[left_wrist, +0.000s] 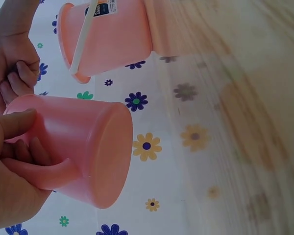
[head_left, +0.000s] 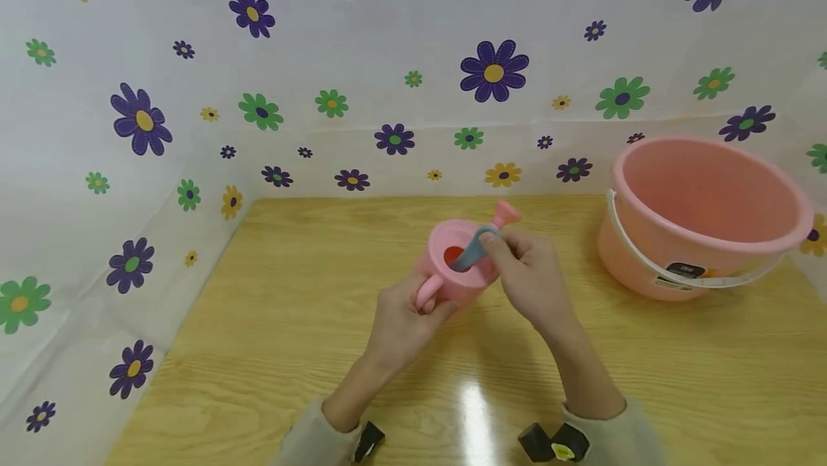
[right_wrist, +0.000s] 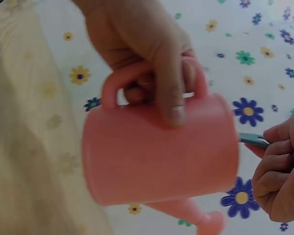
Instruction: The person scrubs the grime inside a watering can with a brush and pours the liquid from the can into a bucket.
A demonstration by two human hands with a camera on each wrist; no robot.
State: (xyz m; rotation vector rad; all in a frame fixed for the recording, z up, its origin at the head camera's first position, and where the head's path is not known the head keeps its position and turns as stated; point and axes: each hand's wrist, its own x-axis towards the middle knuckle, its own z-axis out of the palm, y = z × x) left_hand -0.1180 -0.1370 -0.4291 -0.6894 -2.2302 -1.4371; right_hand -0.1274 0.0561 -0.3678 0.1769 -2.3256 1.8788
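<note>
My left hand (head_left: pixel 399 319) grips the handle (left_wrist: pixel 44 176) of a pink toy watering can (right_wrist: pixel 161 152), its thumb lying on the can's side. The can is tilted and raised over the table, its spout with a flared rose (head_left: pixel 507 212) pointing away. At its round opening, my right hand (head_left: pixel 533 276) pinches the looped end of a blue-grey piece (head_left: pixel 474 250), whose other end goes down inside. Something red (head_left: pixel 453 255) shows within the opening; I cannot tell whether it belongs to the blue-grey piece.
A large pink bucket (head_left: pixel 623 254) with a white handle (head_left: pixel 652 261) stands on the right of the wood-grain table (head_left: pixel 291 294). White flower-print sheeting (head_left: pixel 388 42) hangs behind the table and along its left side.
</note>
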